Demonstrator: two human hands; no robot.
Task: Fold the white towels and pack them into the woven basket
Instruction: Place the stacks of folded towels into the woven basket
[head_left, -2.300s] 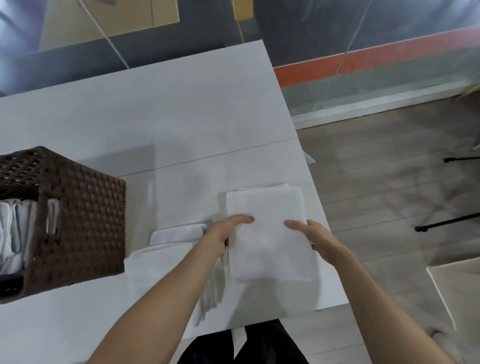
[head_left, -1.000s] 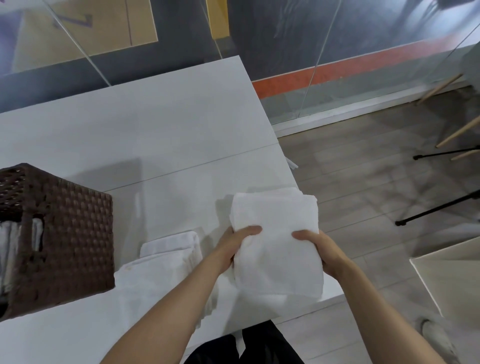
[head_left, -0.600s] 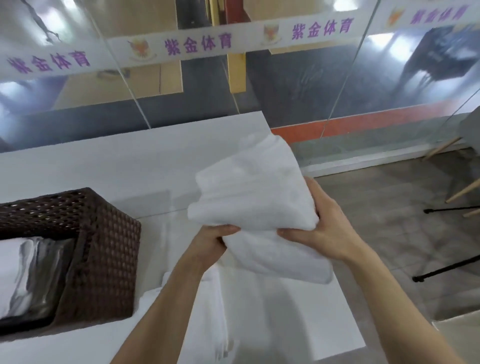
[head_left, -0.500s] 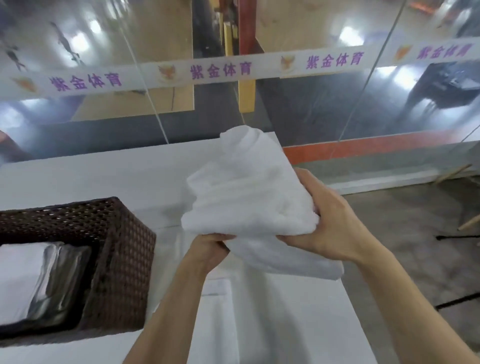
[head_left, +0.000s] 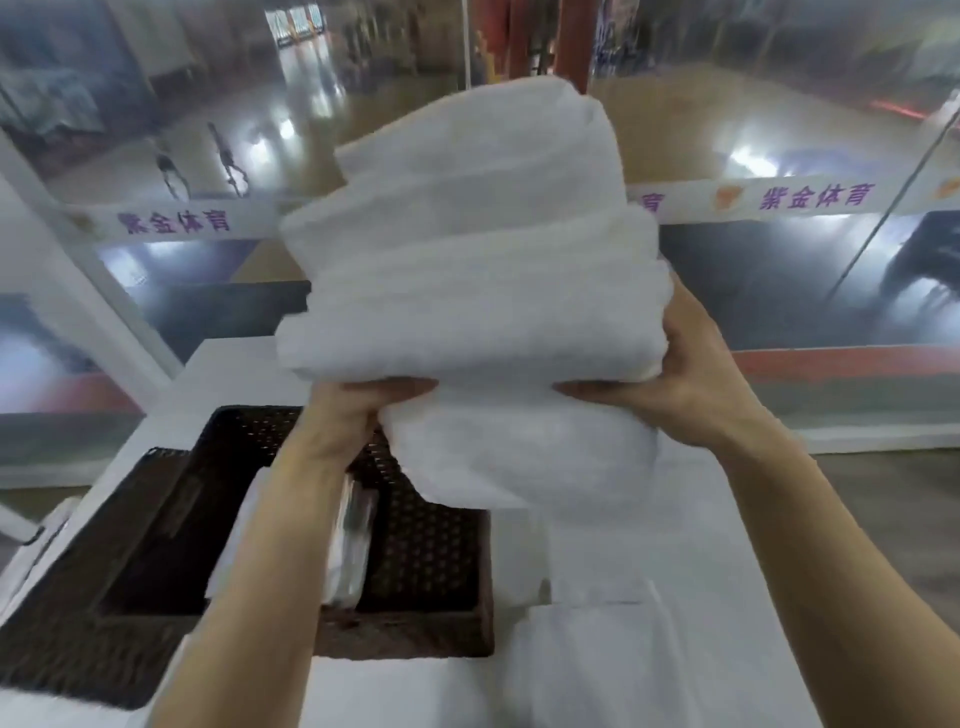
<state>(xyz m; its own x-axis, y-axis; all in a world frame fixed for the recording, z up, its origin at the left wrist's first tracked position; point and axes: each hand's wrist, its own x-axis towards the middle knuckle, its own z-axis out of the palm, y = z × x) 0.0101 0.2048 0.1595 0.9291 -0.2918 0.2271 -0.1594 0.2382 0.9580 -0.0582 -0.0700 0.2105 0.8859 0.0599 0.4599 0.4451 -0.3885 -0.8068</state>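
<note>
**Bulky towel held high over the basket: the folds could come apart on the way down.**

The white surface (head_left: 234, 364) carries the dark brown woven basket (head_left: 415, 639) at lower left. The thick folded white terry towel (head_left: 467, 260) is in the air above the basket's far right corner, touching neither. The left hand (head_left: 358, 410) and right hand (head_left: 675, 384) each have their grip clenched on its lower folds, so the upper layers look unpinned and a tilt could let them slide and splay. The flap hanging below the hands may snag the basket rim. A pale folded cloth (head_left: 348, 545) already stands inside, narrowing the slot, and the raised bundle likely hides much of that opening from the person.
</note>
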